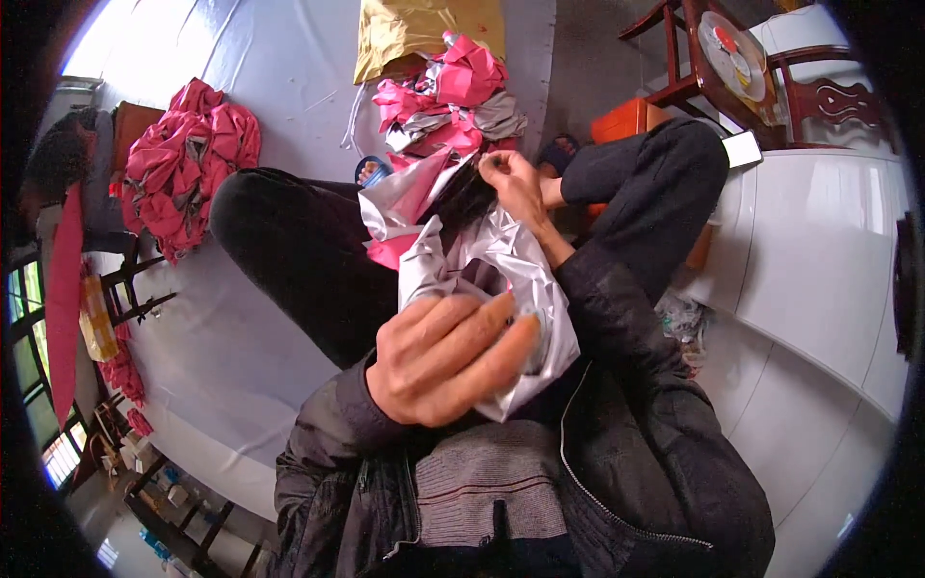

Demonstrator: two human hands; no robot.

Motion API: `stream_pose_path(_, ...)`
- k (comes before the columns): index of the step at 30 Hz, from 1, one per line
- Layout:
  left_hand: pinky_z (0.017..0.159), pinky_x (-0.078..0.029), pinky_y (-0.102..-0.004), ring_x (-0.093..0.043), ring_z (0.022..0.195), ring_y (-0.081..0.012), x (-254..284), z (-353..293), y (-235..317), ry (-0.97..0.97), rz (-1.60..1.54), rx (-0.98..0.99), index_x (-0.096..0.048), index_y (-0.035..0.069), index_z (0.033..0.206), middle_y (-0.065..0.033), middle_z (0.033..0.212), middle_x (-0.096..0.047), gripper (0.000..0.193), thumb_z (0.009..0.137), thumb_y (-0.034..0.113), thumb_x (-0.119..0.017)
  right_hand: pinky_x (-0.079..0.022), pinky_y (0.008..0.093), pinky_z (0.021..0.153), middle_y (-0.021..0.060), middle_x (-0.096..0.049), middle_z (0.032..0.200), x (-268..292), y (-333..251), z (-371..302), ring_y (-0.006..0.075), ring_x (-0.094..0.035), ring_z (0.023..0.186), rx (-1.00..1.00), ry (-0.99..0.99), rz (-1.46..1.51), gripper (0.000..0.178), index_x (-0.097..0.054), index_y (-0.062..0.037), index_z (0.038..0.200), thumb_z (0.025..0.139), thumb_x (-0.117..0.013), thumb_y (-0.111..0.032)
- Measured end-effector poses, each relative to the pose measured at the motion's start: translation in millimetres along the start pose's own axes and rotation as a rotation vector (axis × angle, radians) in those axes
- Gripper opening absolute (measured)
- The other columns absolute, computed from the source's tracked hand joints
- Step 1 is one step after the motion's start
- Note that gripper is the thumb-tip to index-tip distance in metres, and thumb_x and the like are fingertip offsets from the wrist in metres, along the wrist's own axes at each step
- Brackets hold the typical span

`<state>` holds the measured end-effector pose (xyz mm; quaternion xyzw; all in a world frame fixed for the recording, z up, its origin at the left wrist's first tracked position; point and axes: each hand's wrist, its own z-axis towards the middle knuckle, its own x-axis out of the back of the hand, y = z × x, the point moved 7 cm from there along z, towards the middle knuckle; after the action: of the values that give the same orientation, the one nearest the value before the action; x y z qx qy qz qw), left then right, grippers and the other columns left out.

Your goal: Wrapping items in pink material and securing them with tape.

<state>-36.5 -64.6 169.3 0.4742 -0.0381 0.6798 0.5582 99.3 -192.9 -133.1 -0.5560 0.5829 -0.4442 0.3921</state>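
A silver-grey sheet of fabric with pink parts (544, 299) lies gathered across my lap between my knees. My right hand (518, 193) is closed in a pinch at the fabric's far edge, next to a dark patch. My left hand (448, 356) is nearer to me, raised over the near folds with its fingers curled together. Its fingertips are smeared by motion, and whatever they hold is too small or hidden to make out. Beyond the right hand, a heap of pink and silver fabric (467, 77) lies on the floor sheet.
A gold-coloured bag (385, 39) lies behind the heap. At the left is a large bundle of pink fabric (188, 164). To the right stand a dark wooden chair (665, 43), an orange box (621, 118) and a glossy white surface (819, 250).
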Motion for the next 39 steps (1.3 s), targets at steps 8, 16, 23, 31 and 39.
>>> stream_pose_path(8, 0.066, -0.050, -0.0367, -0.065, 0.074, -0.0258, -41, -30, -52, -0.262, 0.150, 0.258, -0.066, 0.004, 0.095, -0.0104, 0.080, -0.064, 0.028, 0.070, 0.013, -0.062, -0.042, 0.0213, 0.077, -0.0040, -0.059, 0.088, 9, -99, -17, 0.0056, -0.052, 0.082, 0.167, -0.180, 0.178, 0.018, -0.065, -0.0040, 0.101, 0.097, -0.060, -0.021)
stream_pose_path(16, 0.071, -0.049, -0.0404, -0.062, 0.080, -0.0291, -58, -74, -96, -0.360, 0.304, 0.346, -0.063, 0.004, 0.089, -0.0114, 0.076, -0.060, 0.019, 0.071, 0.010, -0.058, -0.041, 0.0230, 0.084, -0.0042, -0.061, 0.091, 40, -136, -17, 0.0069, -0.052, 0.087, 0.193, -0.289, 0.211, 0.025, -0.066, -0.0047, 0.098, 0.098, -0.060, -0.029)
stream_pose_path(23, 0.070, -0.050, -0.0426, -0.061, 0.078, -0.0319, -56, -60, -86, -0.119, -0.080, 0.234, -0.063, 0.005, 0.088, -0.0110, 0.075, -0.059, 0.024, 0.065, 0.008, -0.065, -0.041, 0.0222, 0.086, -0.0027, -0.063, 0.095, 26, -124, -26, 0.0076, -0.054, 0.091, 0.022, -0.381, 0.280, 0.028, -0.066, -0.0048, 0.096, 0.097, -0.059, -0.032)
stream_pose_path(31, 0.076, -0.051, -0.0427, -0.065, 0.083, -0.0369, -88, -80, -80, -0.184, -0.461, 0.453, -0.068, 0.001, 0.095, -0.0158, 0.087, -0.067, 0.038, 0.058, 0.004, -0.072, -0.052, 0.0292, 0.080, 0.0096, -0.068, 0.096, -6, -93, -39, 0.0177, -0.066, 0.086, -0.362, -0.743, 0.455, 0.026, -0.064, -0.0008, 0.098, 0.098, -0.058, -0.026)
stream_pose_path(39, 0.075, -0.051, -0.0412, -0.066, 0.081, -0.0335, -120, -97, -81, -0.236, -0.358, 0.509, -0.070, 0.005, 0.095, -0.0142, 0.086, -0.068, 0.039, 0.056, 0.002, -0.070, -0.053, 0.0336, 0.083, 0.0122, -0.069, 0.095, -6, -64, -30, 0.0211, -0.067, 0.089, -0.474, -0.689, 0.472, 0.032, -0.064, 0.0008, 0.105, 0.098, -0.058, -0.030)
